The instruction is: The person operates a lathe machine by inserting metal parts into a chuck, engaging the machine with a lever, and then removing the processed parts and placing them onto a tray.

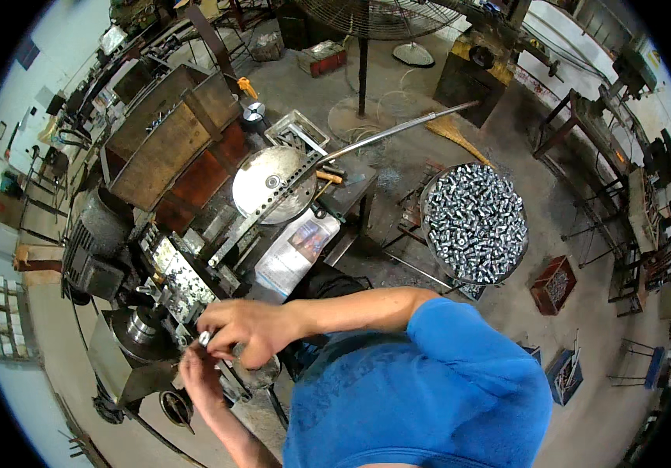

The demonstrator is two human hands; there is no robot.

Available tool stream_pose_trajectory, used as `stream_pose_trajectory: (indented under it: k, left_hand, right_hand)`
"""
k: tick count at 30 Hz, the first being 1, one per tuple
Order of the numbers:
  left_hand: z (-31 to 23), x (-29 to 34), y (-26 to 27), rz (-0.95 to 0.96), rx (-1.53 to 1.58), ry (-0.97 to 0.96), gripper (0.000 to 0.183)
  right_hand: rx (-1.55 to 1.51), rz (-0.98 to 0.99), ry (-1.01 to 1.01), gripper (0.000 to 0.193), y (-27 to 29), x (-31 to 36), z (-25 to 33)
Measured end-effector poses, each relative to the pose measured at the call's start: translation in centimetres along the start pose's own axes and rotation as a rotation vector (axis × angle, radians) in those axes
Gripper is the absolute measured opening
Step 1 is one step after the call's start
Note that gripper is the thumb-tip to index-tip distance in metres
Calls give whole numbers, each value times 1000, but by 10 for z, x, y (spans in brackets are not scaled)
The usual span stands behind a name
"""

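Note:
A small shiny metal cylinder (204,338) sits between my two hands, in front of a lathe-like machine. My right hand (251,327) reaches in from the right, its fingers closed at the cylinder. From below, my left hand (200,376) meets it with bent fingers pinched at the same piece. Parts of the cylinder are hidden by the fingers. Just beyond my hands is a round metal chuck (142,326). Above them stretches a bright machine bed (173,269) strewn with metal chips.
A long metal lever (386,134) crosses above a round plate (261,175). To the right stands a large round tray (427,226) heaped with shiny metal cylinders. A printed bag (292,253) lies by my right arm. A red bin (542,300) and a fan (363,74) stand on the floor.

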State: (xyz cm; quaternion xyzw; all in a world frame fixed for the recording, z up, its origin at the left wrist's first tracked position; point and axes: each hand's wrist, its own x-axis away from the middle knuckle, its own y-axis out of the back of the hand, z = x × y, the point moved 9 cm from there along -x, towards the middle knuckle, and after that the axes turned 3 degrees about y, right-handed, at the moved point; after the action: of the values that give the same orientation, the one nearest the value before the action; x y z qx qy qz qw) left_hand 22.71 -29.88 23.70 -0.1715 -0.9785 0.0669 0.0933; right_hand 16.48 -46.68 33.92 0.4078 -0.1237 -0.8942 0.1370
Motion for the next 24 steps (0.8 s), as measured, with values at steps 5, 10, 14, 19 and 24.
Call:
stream_pose_trajectory:
  k: [5,10,14,19,24]
  left_hand:
    - [13,14,-14,-77,341,111,31]
    - [-26,20,-1,-115,-1,-153,20]
    - [-62,24,2,-287,-597,-246,20]
    - [-88,32,21,-136,-923,-106,20]
    - [-120,124,152,-709,-1405,-55,32]
  right_hand:
    - [-19,-138,97,17,-15,-9,2]
    - [149,32,108,23,-47,-13,0]
    - [324,331,80,27,-72,-28,-6]
    - [332,416,137,23,-82,-55,-25]
    - [584,523,105,27,-103,-120,-79]
